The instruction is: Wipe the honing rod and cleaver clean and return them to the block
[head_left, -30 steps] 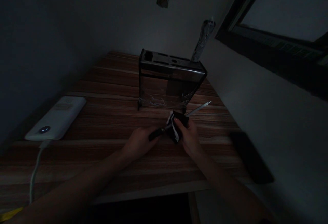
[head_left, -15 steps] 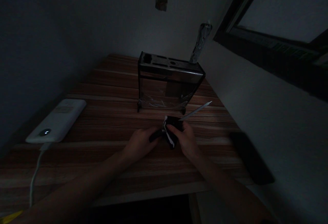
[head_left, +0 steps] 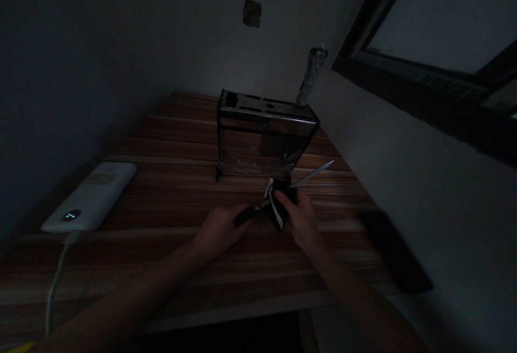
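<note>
My left hand [head_left: 221,229] is closed around the dark handle of a knife [head_left: 247,215]. Its slim, pale blade points up and to the right, the tip showing beyond my right hand [head_left: 302,215]. That hand pinches a black cloth with a white edge [head_left: 279,218], folded around the middle of the blade, thumb on top. A short stretch of metal is visible between handle and cloth; the cloth hides the part inside it. Just behind stands a knife block [head_left: 269,108] with a slotted metal top and clear sides. One plastic-wrapped handle [head_left: 311,75] sticks up from its right end.
On the left lies a white power bank [head_left: 91,196] with a cable [head_left: 54,283] plugged in. A dark phone-like slab [head_left: 396,250] rests at the table's right edge. Walls border the wood-grain table [head_left: 169,180] behind and on the right, with a dark-framed window [head_left: 404,81] above.
My right hand and the cloth have slid along the blade, away from the handle, baring more metal beside it. My left hand keeps its grip. The view has tilted slightly upward.
</note>
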Tool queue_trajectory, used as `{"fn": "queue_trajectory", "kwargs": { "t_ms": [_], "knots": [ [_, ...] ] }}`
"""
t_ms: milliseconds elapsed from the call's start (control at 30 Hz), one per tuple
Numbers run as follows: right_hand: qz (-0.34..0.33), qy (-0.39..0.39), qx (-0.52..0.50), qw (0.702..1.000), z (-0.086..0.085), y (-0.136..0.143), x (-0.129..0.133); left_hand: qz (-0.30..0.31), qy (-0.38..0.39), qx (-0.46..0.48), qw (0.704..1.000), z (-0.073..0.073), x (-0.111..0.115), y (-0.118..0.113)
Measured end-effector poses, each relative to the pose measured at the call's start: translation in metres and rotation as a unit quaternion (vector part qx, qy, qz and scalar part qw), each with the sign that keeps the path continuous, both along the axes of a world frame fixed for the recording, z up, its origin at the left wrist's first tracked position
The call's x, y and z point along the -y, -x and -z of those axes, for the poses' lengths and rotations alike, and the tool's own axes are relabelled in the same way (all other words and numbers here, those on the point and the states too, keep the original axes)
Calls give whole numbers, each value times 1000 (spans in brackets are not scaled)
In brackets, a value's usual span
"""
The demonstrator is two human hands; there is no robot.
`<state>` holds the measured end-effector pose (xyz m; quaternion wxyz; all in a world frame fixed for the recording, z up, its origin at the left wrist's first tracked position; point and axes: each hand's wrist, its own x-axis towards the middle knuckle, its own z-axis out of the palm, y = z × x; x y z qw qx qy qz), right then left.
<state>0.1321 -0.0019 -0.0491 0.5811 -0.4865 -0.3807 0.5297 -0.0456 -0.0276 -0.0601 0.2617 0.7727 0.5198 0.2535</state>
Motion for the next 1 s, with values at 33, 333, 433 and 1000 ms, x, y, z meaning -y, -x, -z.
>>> {"fn": "queue_trajectory", "kwargs": {
  "t_ms": [33,333,433,1000],
  "knots": [
    [9,-2,-9,1000,-2,-2,-2,-1,-1,1,1000,-1,0,0],
    [106,-14,-93,990,-17,-30,-21,-2,-7,-13,1000,-3,1,-1],
    [136,-34,-97,985,-18,-41,-28,-1,-11,-22,1000,-1,0,1],
    [227,-86,-97,965,-13,-80,-49,-9,-31,-56,998,-1,-1,7]
  ]
}}
